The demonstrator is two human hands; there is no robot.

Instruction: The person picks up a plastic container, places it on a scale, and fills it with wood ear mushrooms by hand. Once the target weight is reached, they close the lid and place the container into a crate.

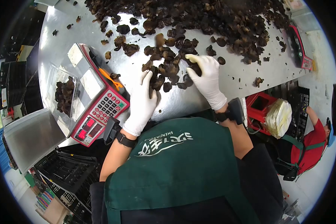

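My left hand [142,100], in a white glove, rests at the left edge of a small cluster of black fungus [168,69] on the metal table. Its fingers are stretched out, with the fingertips touching the pieces. My right hand [207,79], gloved too, curves round the cluster's right side, thumb and forefinger apart with dark pieces between or under them. To the left, a clear plastic box [49,95] holding more black fungus sits on the pan of a red-and-white digital scale [107,106]. An orange-handled tool [112,79] lies along the scale.
A large heap of black fungus [227,22] covers the far side of the steel table [52,44]. Another scale [299,48] stands at the right edge. Black crates [65,175] are at lower left. A co-worker in red [311,145] is at right, near a red machine [258,106].
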